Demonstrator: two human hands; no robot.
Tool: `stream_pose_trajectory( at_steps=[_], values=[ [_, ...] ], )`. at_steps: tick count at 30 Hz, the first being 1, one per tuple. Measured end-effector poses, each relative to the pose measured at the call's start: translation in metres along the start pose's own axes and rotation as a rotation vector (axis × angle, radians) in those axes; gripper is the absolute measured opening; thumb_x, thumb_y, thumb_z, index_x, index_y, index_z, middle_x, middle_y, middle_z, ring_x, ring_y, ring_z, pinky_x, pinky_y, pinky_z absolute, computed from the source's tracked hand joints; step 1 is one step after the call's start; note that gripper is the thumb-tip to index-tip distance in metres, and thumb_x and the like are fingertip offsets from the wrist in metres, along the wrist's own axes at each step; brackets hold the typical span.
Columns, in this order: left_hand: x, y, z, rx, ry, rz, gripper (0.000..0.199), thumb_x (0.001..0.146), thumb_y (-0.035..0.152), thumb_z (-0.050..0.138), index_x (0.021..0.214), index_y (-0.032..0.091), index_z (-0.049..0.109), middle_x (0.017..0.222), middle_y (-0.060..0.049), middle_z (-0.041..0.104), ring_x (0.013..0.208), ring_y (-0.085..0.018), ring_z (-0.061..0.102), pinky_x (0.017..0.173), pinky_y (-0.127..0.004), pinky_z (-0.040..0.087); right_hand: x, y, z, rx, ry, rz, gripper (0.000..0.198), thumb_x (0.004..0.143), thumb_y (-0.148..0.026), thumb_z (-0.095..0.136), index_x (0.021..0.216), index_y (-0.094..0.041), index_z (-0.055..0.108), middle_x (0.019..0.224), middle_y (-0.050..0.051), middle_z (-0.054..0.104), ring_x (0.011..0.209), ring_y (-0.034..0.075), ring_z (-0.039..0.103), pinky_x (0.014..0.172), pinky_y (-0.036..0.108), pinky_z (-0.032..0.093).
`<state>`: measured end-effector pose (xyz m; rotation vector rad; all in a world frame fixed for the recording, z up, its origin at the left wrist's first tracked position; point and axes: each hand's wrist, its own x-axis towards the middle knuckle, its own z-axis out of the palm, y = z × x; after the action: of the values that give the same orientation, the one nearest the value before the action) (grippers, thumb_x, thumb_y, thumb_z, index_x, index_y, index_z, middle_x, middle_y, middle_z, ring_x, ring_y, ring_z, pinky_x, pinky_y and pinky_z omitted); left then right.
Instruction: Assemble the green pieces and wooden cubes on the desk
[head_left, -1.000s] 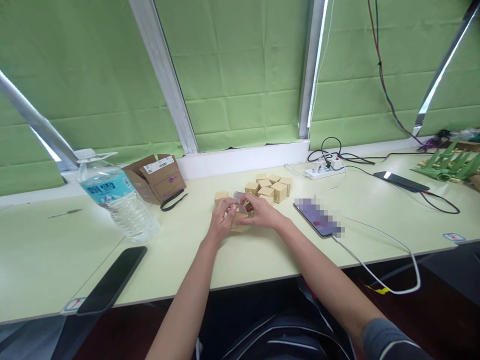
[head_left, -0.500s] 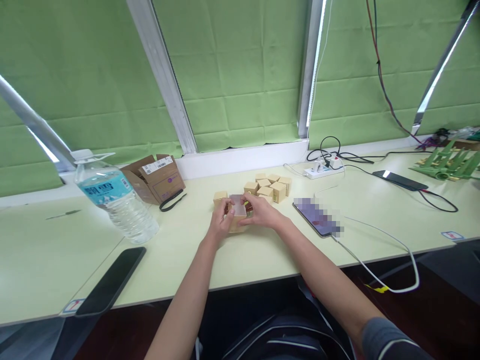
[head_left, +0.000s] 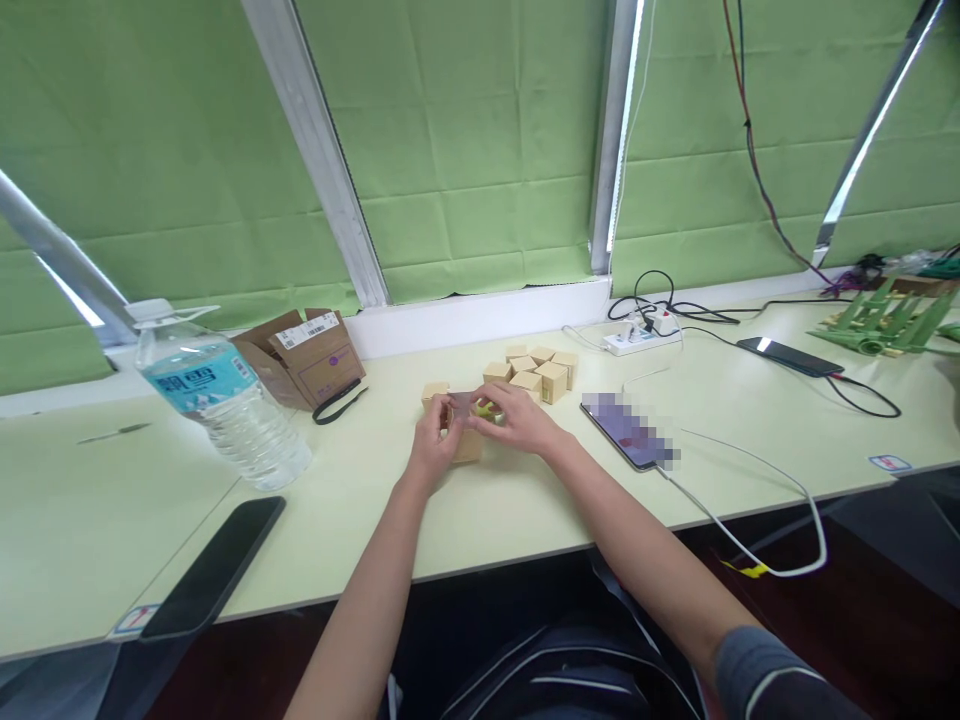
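A small thin sheet, greyish and see-through like plastic film [head_left: 460, 404], is pinched at both sides. My left hand [head_left: 435, 430] grips its left side between thumb and fingers. On the other side, my right hand [head_left: 517, 415] has its thumb and fingertips closed on the right edge. Just below the fingers sits a small tan cardboard box [head_left: 468, 448], its upper part hidden by the hands. A bit of yellow [head_left: 486, 409] shows under my right fingers; what it belongs to is unclear. Another small tan box [head_left: 434, 390] stands behind my left hand.
Several small tan boxes [head_left: 553, 382] cluster behind my right hand. To the left are an opened brown carton [head_left: 319, 365], a black strap [head_left: 337, 402], a large water bottle [head_left: 225, 400] and a dark phone [head_left: 217, 565]. Rightward lie a cabled phone [head_left: 626, 430] and power strip [head_left: 641, 340].
The sheet, pale and spread over the small box before, now looks darker and sits higher between my fingertips. More of the box's front shows below. The view has shifted slightly.
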<state>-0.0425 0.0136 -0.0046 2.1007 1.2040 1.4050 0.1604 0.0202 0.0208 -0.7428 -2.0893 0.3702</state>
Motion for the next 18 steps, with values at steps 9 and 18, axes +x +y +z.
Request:
stream_pose_trajectory(
  at_steps=[9, 18],
  values=[
    [0.000, 0.003, 0.000, 0.077, 0.042, -0.058, 0.013, 0.088, 0.032, 0.053, 0.096, 0.023, 0.047, 0.073, 0.004, 0.043, 0.067, -0.015, 0.043, 0.067, -0.028, 0.036, 0.004, 0.030, 0.000, -0.291, 0.174, 0.131, 0.014, 0.091, -0.018, 0.058, 0.098, -0.020, 0.071, 0.097, 0.008, 0.073, 0.102, 0.026, 0.059, 0.092, 0.039, 0.047],
    [0.000, 0.004, 0.001, 0.090, 0.049, -0.104, 0.016, 0.087, 0.029, 0.056, 0.093, 0.024, 0.043, 0.076, 0.004, 0.047, 0.066, -0.014, 0.045, 0.065, -0.027, 0.037, 0.002, 0.030, 0.010, -0.482, -0.087, 0.122, 0.033, 0.090, -0.023, 0.062, 0.123, -0.023, 0.066, 0.130, 0.011, 0.068, 0.130, 0.037, 0.048, 0.103, 0.054, 0.040]
  ],
)
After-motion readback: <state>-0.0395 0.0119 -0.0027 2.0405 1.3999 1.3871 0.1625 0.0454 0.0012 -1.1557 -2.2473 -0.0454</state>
